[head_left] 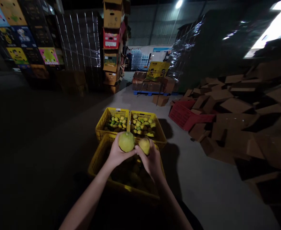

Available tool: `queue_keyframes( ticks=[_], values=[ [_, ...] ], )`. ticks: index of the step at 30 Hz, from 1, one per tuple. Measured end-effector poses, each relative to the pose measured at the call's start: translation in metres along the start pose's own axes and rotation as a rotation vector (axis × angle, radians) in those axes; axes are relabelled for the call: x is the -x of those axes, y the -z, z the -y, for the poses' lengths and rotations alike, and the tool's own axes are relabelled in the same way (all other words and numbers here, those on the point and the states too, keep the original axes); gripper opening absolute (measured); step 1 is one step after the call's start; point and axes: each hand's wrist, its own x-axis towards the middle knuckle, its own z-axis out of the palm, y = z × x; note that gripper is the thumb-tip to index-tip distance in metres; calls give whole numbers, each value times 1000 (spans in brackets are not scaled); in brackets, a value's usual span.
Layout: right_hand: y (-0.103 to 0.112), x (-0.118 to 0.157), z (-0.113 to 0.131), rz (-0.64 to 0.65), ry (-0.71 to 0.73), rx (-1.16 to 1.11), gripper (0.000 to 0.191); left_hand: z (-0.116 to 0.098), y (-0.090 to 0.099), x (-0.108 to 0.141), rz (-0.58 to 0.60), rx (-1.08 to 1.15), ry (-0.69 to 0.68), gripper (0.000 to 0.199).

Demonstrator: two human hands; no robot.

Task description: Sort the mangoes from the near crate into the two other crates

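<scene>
A large round green-yellow fruit [126,141] is held in my left hand [117,154], its fingers wrapped round the far side. My right hand [153,159] grips a smaller yellow fruit [144,146]. The thumbs meet or nearly meet between the two fruits. Both hands are above the near yellow crate [128,188], whose dim inside holds several fruits. Beyond it stand two more yellow crates, the left one [99,126] with small green and yellow fruits, the right one [160,127] with larger yellow-green ones.
A red crate [181,114] lies to the right, beside a big heap of cardboard boxes [238,127]. Farther back are a tall box stack [112,41], a blue pallet [150,93] with cartons and wrapped stacks. Grey floor [193,172] shows right of the crates.
</scene>
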Motion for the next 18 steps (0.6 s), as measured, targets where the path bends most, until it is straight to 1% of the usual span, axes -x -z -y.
queue_keyframes(
  ticks=[2, 4, 6, 8, 9, 11, 12, 14, 16, 18],
  values=[
    [-7, -3, 2, 24, -139, -231, 26, 0, -1, 2, 5, 207, 184, 65],
    [-14, -8, 0, 8, -267, -422, 26, 3, -3, 2, 1, 491, 370, 57],
    [-20, -12, -5, -25, -360, -513, 33, 7, -5, -1, -23, 747, 500, 45],
    [-26, -14, -13, -56, -381, -521, 43, 12, -6, -4, -68, 911, 569, 43],
    [-29, -14, -16, -64, -354, -491, 49, 14, -7, -6, -95, 959, 590, 43],
    [-34, -13, -21, -53, -242, -362, 57, 18, -10, -8, -165, 988, 603, 38],
    [-37, -12, -22, -25, -166, -270, 59, 21, -12, -8, -205, 977, 603, 34],
    [-41, -8, -19, 80, 9, -76, 59, 26, -16, -6, -257, 927, 602, 28],
    [-44, -4, -15, 179, 202, 94, 60, 32, -19, -3, -262, 875, 549, 33],
    [-49, -1, -12, 211, 364, 210, 65, 37, -20, -2, -246, 843, 465, 41]
  ],
)
